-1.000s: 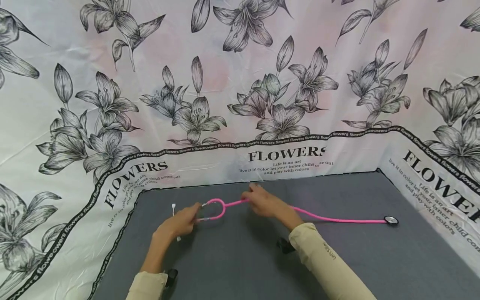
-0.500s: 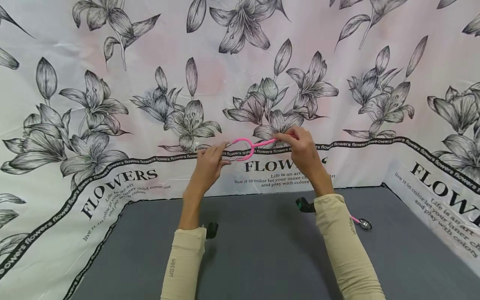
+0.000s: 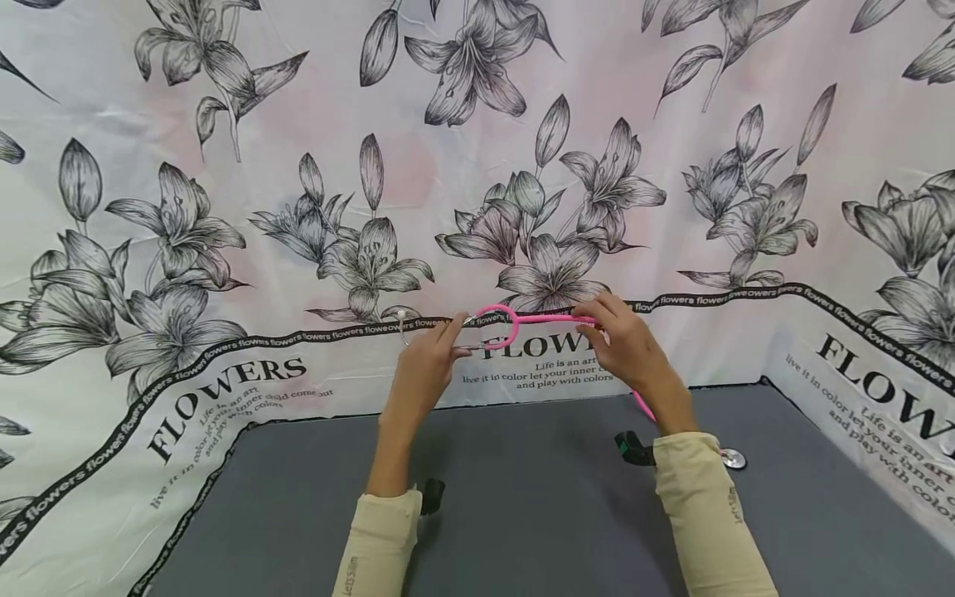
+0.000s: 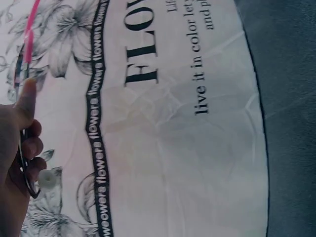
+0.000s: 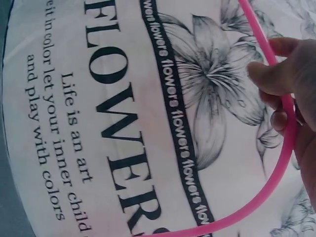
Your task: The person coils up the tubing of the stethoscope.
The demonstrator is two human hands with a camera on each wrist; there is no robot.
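Observation:
A pink stethoscope is held up above the table, its tubing stretched between two hands. My left hand grips the metal ear tubes; in the left wrist view the fingers curl round them and a white ear tip pokes out below. With thumb and fingers my right hand pinches the pink tubing, which bends down past the palm in the right wrist view. Behind the right forearm the round chest piece shows at the tube's far end, partly hidden by the sleeve.
A dark grey table lies beneath the hands. White cloth printed with flowers and lettering hangs behind it and along both sides. Each wrist carries a small black camera, such as the right one.
Both hands have lifted the stethoscope off the table. Over the last half second they lowered a little, shifting slightly right, and the tubing below the right hand came into view.

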